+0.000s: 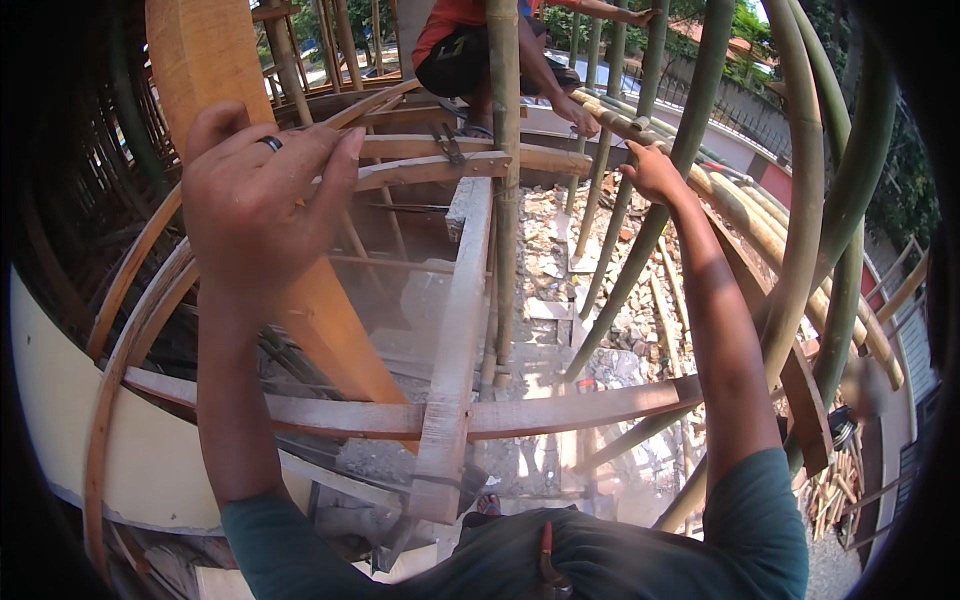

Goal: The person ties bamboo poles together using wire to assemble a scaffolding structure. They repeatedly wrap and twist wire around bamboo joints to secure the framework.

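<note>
Plank [338, 345] amid bamboo poles [507, 250], rubble [637, 320] below

Pale broken-stone rubble [634, 318] is strewn over sunlit ground [520, 440], and a dark, barred metal fence [772, 137] is backed by green foliage [745, 62].

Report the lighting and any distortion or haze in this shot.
Head view: black corners and a fisheye rim frame the shot; head view: harsh sun brightens the rubble, leaving the left hand dimmer; head view: milky haze softens part of the pale plank.
</note>
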Available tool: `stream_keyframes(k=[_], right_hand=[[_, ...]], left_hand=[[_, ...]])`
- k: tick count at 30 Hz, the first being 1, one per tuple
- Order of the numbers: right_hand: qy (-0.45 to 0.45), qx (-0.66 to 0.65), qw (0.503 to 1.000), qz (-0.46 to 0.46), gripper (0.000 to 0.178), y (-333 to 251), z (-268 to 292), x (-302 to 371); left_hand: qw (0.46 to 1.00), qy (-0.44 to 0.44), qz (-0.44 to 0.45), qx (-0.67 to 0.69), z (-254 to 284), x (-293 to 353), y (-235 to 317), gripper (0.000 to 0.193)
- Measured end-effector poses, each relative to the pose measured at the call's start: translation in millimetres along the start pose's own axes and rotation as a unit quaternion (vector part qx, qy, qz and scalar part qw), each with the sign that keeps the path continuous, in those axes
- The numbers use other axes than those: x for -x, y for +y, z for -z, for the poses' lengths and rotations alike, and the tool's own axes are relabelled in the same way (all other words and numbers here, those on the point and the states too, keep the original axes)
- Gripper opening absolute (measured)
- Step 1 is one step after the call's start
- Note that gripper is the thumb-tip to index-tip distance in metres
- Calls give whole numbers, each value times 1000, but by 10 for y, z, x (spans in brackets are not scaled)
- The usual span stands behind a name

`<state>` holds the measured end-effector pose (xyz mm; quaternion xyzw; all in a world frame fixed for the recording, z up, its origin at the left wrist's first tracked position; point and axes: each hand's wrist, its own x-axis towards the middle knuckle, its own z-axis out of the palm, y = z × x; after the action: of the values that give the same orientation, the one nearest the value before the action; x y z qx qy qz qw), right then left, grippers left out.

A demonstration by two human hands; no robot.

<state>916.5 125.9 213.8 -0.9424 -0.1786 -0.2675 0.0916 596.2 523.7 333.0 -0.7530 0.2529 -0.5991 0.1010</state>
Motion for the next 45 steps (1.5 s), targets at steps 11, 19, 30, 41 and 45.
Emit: stream_keyframes(k=[11,19,30,41,45], right_hand=[[-256,-502,777,279,49,-1009,1945,2506],[-384,-490,735,268,47,-1094,1506,3372],[-622,-381,627,273,40,-1706,662,4939],[-545,-331,679,365,34,-3406,863,5878],[-627,-456,518,362,28,-5350,1168,7234]], left_hand=[[996,-36,17,-76,-13,-7,-5,18],[844,112,334,404,932,284,492,45],[593,-351,631,358,2367,2355,4194,25],[531,188,651,-508,6870,4128,4349,22],[494,206,676,-506,8331,4494,4204,31]])
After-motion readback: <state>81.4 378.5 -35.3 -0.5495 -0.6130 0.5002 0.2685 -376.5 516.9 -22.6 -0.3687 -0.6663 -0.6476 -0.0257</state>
